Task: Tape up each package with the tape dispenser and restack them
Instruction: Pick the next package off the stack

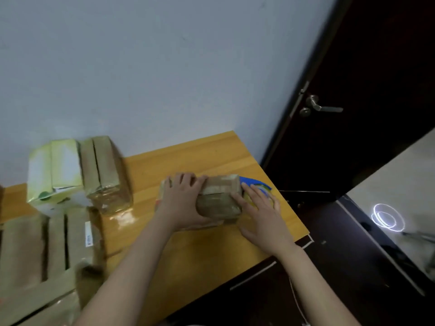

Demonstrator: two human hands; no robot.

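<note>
My left hand [183, 198] grips the package [221, 196] near the table's [188, 255] right edge; my right hand [261, 215] lies flat against its right end, fingers straight, over the blue dispenser [253, 182].

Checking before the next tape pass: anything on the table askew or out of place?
Nothing visibly spilled or torn. The blue tape dispenser sits near the table's right edge, partly under the right hand, where a nudge might tip it off.
</note>
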